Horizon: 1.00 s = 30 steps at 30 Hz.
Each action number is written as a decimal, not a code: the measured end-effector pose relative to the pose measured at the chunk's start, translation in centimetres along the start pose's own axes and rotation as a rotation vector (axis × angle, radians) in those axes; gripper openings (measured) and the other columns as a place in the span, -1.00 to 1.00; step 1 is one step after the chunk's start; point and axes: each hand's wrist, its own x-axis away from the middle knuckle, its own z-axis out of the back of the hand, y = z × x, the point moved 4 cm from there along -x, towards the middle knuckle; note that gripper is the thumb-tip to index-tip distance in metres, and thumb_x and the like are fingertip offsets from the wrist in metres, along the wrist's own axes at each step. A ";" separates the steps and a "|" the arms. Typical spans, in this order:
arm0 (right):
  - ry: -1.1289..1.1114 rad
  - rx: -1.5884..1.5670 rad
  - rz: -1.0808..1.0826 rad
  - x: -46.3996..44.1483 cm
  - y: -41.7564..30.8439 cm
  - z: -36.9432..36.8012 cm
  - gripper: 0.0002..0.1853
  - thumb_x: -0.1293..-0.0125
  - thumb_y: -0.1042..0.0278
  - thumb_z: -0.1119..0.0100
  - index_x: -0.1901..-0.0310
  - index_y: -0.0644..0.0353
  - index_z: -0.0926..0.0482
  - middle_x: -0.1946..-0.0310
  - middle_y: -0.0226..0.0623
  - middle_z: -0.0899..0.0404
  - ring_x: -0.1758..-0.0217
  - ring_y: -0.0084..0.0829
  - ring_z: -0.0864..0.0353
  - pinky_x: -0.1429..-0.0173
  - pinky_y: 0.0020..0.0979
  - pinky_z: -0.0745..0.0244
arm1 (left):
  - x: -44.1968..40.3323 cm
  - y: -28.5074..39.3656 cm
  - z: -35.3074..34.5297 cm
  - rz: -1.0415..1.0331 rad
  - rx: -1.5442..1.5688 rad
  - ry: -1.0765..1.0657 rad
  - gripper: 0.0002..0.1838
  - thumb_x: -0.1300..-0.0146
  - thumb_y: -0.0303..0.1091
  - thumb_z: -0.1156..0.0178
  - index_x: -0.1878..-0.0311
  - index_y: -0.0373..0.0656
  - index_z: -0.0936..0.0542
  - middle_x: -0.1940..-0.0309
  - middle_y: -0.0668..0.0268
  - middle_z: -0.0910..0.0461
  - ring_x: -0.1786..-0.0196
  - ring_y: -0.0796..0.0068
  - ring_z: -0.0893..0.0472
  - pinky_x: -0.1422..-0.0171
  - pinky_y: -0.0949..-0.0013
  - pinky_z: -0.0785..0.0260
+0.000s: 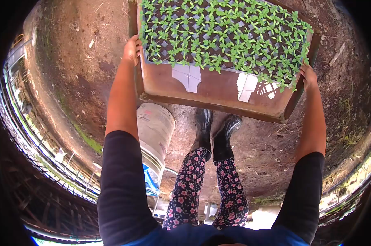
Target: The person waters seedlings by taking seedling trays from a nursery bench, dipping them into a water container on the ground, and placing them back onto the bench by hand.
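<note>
A seedling tray [158,62] full of small green seedlings [230,39] in dark soil spans the space between my hands. My left hand [131,50] grips its left edge, fingers partly hidden behind the rim. At the right edge, my right hand [309,76] is closed on the tray near its front corner. Beneath and around the tray is a shallow rectangular basin [214,109] holding brownish water [161,80] with bright reflections. Whether the tray's underside touches the water, I cannot tell.
A dirty white bucket [154,125] stands on the ground left of my black rubber boots [204,123], with something blue [150,180] by its near end. Bare brown soil [83,53] surrounds the basin. Fence-like bars [70,164] curve along the left side.
</note>
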 end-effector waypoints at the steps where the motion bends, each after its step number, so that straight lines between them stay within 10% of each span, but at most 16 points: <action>1: 0.023 -0.002 -0.019 1.1 -0.9 0.0 -0.71 -0.14 0.23 0.06 0.08 0.01 -0.42 0.38 -0.54 -0.35 0.33 -0.65 -0.25 0.32 -0.55 -0.18 | 0.1 0.4 0.2 -0.033 -0.055 -0.012 -0.52 -0.10 -0.02 0.10 -0.05 -0.04 -0.31 0.05 0.36 -0.38 0.05 0.48 -0.29 -0.03 0.35 -0.02; 7: -0.022 0.174 0.476 5.1 -5.3 -0.5 -0.66 -0.10 0.23 -0.11 0.71 0.05 -0.23 0.66 -0.61 -0.21 0.57 -0.71 -0.10 0.50 -0.55 -0.05 | 2.8 5.8 -1.1 -0.440 -0.584 -0.051 -0.78 0.02 -0.22 -0.18 0.58 -0.15 -0.46 0.52 0.46 -0.43 0.33 0.71 -0.32 0.31 0.47 -0.20; 10: -0.110 -0.111 0.757 10.0 -7.5 -2.2 -0.79 -0.09 0.39 -0.08 0.61 0.29 -0.37 0.55 -0.45 -0.39 0.49 -0.64 -0.28 0.32 -0.60 -0.24 | 8.8 8.5 -3.3 -0.944 -0.581 0.075 -0.77 0.09 -0.35 -0.18 0.64 -0.23 -0.35 0.48 0.09 -0.40 0.33 0.15 -0.40 0.22 0.26 -0.25; 11: -0.016 -0.035 0.780 9.1 -6.0 -2.0 -0.78 -0.08 0.41 -0.09 0.63 0.28 -0.35 0.51 -0.39 -0.40 0.42 -0.60 -0.32 0.24 -0.55 -0.25 | 10.9 9.3 -3.6 -0.877 -0.675 0.069 -0.78 0.05 -0.32 -0.19 0.57 -0.26 -0.42 0.23 0.04 -0.45 0.08 0.23 -0.42 -0.04 0.33 -0.21; 17: 0.057 -0.162 0.708 28.3 -11.3 7.7 -0.80 -0.05 0.39 -0.13 0.58 0.31 -0.39 0.16 -0.12 -0.43 0.00 -0.38 -0.34 -0.05 -0.47 -0.17 | 27.2 16.9 1.8 -0.935 -0.633 -0.032 -0.75 0.00 -0.36 -0.17 0.54 -0.33 -0.34 0.29 0.09 -0.44 0.21 0.22 -0.44 0.11 0.37 -0.25; 20: -0.133 -0.535 0.447 38.7 -13.7 19.1 -0.87 -0.08 0.43 -0.10 0.56 0.16 -0.40 0.40 -0.45 -0.47 0.41 -0.66 -0.39 0.29 -0.59 -0.31 | 35.7 22.9 10.7 -0.727 -0.413 -0.125 -0.76 -0.04 -0.39 -0.14 0.61 -0.21 -0.30 0.57 0.48 -0.19 0.45 0.65 -0.19 0.37 0.57 -0.07; 24: -0.134 -0.793 0.434 50.0 -14.7 28.8 -0.91 -0.05 0.47 -0.06 0.55 0.11 -0.39 0.55 -0.54 -0.42 0.51 -0.68 -0.35 0.41 -0.58 -0.31 | 46.3 28.9 15.7 -0.550 -0.053 -0.354 -0.96 -0.06 -0.51 -0.02 0.40 -0.16 -0.43 0.47 0.51 -0.36 0.38 0.69 -0.32 0.26 0.59 -0.17; 28: 0.083 -0.539 0.530 52.5 -11.6 31.4 -0.81 0.00 0.35 -0.12 0.65 0.09 -0.35 0.65 -0.64 -0.22 0.55 -0.71 -0.13 0.45 -0.58 -0.08 | 51.0 31.1 14.0 -0.689 -0.136 -0.442 -0.88 -0.04 -0.54 0.01 0.32 -0.19 -0.45 0.44 0.46 -0.41 0.36 0.66 -0.34 0.21 0.56 -0.18; 30: 0.332 -0.305 0.727 50.7 -9.3 28.8 -0.80 0.07 0.26 -0.12 0.63 0.18 -0.39 0.73 -0.41 -0.29 0.61 -0.60 -0.21 0.51 -0.43 -0.21 | 51.8 31.1 11.0 -0.802 -0.332 -0.388 -0.75 -0.01 -0.55 -0.01 0.63 -0.09 -0.18 0.62 0.52 -0.11 0.51 0.68 -0.08 0.43 0.53 0.00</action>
